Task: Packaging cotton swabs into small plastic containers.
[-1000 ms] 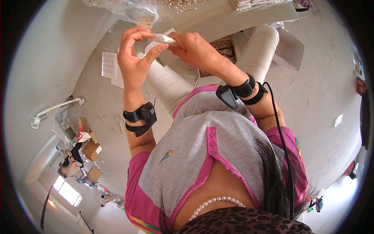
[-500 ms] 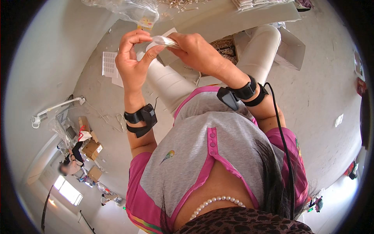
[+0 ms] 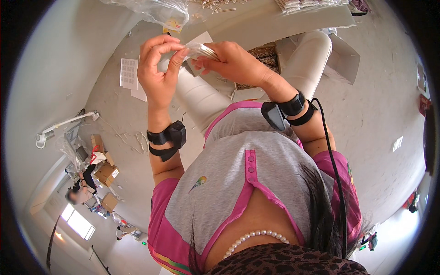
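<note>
Both hands, left hand (image 3: pixel 158 75) and right hand (image 3: pixel 233 62), pinch one small clear packet (image 3: pixel 200 49) at 12 o'clock; thin fingertip grip, packet may slip to the floor (image 3: pixel 376 119).

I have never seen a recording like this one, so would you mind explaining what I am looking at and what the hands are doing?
There is no machine here: a person wears a wide fisheye camera on the head, looking down along their own body, which is why straight edges bend and the corners are black. You see their grey and pink shirt and white-trousered legs, so they seem to be seated. Both forearms carry black wrist straps.

The left hand and right hand are raised together and pinch one small clear packet between the fingertips; what it contains is too small to tell.

Beyond the hands lies a work surface with a clear plastic bag and rows of small pale parts. White sheets lie on the floor, and cardboard boxes stand farther off at the lower left.
</note>
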Tool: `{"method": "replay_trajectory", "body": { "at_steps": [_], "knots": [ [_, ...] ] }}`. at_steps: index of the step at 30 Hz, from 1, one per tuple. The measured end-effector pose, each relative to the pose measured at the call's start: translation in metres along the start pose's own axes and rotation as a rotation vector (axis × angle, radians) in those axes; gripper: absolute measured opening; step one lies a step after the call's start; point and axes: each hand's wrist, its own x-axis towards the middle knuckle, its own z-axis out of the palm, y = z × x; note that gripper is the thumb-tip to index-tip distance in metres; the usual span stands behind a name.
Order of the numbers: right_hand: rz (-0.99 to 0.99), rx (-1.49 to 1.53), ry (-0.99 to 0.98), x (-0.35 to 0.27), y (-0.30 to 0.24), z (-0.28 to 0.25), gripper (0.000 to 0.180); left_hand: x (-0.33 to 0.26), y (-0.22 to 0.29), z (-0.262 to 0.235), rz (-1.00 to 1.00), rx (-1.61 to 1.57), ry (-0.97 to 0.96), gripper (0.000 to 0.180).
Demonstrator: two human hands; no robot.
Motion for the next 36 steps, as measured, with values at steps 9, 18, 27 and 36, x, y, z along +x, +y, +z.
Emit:
{"method": "replay_trajectory", "body": {
  "at_steps": [9, 18, 27, 36],
  "knots": [
    [0.050, 0.330, -0.091, 0.003, 0.005, 0.002, 0.024, -0.001, 0.000, -0.001, 0.178, 0.166, 0.042, 0.014],
    [0.066, 0.418, -0.122, 0.006, 0.010, -0.001, 0.026, -0.006, -0.001, -0.002, 0.196, 0.137, 0.020, 0.016],
    [0.065, 0.381, -0.110, 0.005, 0.011, 0.000, 0.025, 0.001, 0.005, 0.001, -0.015, 0.032, 0.065, 0.018],
    [0.058, 0.232, -0.119, 0.002, 0.008, -0.004, 0.027, 0.000, 0.002, -0.004, 0.026, 0.049, -0.017, 0.020]
  ]
}}
